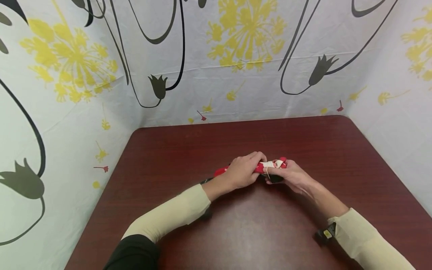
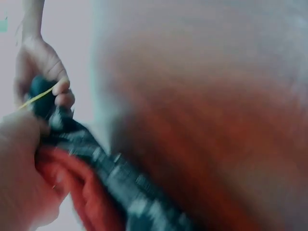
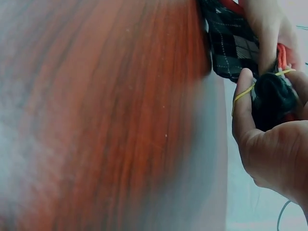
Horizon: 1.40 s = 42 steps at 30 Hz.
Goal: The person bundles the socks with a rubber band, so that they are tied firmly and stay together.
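A red sock [image 1: 221, 171] with white parts lies together with a dark argyle sock [image 3: 231, 41], held just above the table. My left hand [image 1: 241, 170] grips the pair along its length, fingers bent over the top. At the right end, my right hand [image 1: 297, 178] curls around the bunched sock ends. A thin yellow rubber band [image 3: 243, 92] is stretched over its thumb and fingers, around the dark end. In the left wrist view the band [image 2: 36, 98] crosses the dark fabric, and the red sock [image 2: 77, 183] hangs beside the argyle one.
A dark red-brown wooden table [image 1: 175, 146] with rounded far corners lies beneath both hands. White cloth [image 1: 195, 56] with yellow and grey flower prints surrounds it at the back and sides. A small black device [image 1: 325, 234] is strapped at the right sleeve.
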Each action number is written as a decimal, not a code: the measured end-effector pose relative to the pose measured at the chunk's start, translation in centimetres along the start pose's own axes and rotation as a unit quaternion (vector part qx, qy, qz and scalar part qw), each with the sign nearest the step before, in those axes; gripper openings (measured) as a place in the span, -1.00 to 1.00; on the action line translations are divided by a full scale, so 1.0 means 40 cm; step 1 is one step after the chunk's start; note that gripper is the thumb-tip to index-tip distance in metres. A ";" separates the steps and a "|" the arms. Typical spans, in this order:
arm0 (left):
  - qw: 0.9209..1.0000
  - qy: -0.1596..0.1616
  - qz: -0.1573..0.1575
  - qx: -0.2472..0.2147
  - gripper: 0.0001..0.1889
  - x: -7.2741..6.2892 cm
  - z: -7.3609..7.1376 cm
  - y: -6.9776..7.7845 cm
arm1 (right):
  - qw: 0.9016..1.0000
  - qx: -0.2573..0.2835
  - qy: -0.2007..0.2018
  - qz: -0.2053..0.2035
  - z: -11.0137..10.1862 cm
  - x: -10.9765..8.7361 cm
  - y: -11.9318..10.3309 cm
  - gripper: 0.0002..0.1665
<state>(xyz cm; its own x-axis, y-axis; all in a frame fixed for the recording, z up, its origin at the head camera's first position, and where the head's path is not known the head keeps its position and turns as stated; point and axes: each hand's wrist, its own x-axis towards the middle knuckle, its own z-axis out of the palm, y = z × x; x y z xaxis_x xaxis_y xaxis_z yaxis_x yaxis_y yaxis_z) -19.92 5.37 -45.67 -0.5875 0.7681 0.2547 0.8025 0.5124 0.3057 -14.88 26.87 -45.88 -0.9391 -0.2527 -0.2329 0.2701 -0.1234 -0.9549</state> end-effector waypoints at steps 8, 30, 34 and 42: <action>0.969 -0.105 -0.054 -0.216 -0.51 -0.015 -0.034 -0.037 | 0.999 -0.030 0.013 -0.004 -0.004 -0.005 -0.012 -0.71; 0.957 -0.139 -0.055 -0.247 -0.61 0.004 -0.020 -0.056 | 0.996 -0.090 -0.013 -0.001 -0.012 -0.022 -0.011 -0.45; 0.943 -0.183 -0.058 -0.273 -0.62 0.014 -0.024 -0.065 | 0.995 -0.104 -0.014 -0.002 -0.011 -0.025 -0.020 -0.42; 0.930 -0.200 -0.046 -0.306 -0.67 0.016 -0.014 -0.067 | 0.993 -0.117 -0.030 -0.008 -0.009 -0.026 -0.010 -0.40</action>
<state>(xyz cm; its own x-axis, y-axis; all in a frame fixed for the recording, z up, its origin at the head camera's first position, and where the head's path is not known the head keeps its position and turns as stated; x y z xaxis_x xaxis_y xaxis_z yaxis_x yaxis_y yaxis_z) -22.49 4.25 -45.80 -0.4673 0.8757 -0.1220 0.4687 0.3623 0.8056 -14.08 27.54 -45.34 -0.9267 -0.3096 -0.2130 0.1924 0.0960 -0.9766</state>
